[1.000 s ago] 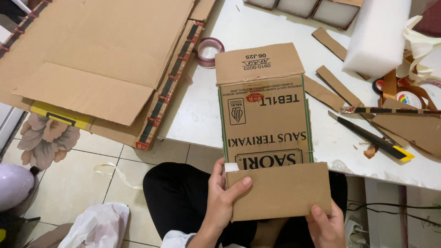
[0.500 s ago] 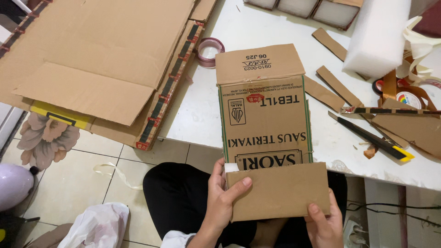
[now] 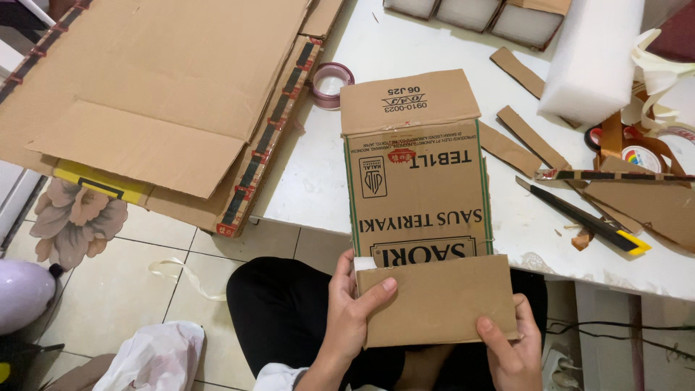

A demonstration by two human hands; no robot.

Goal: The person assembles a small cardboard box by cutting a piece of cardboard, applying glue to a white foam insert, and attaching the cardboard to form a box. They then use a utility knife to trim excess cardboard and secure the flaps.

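Cardboard flap (image 3: 438,300) is pinched by both our hands, left hand (image 3: 351,308) at nine o'clock, right hand (image 3: 510,347) at five; uneven pressure could crease it against the printed carton (image 3: 416,185).

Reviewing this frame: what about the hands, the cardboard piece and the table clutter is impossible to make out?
Head view only:
- Left hand: fingers other than the thumb are behind the plain cardboard panel.
- Right hand: cut off by the bottom edge.
- Printed cardboard piece: its lower end is covered by the panel, so any join is hidden.
- Tape rolls at the right: partly buried under cardboard strips.
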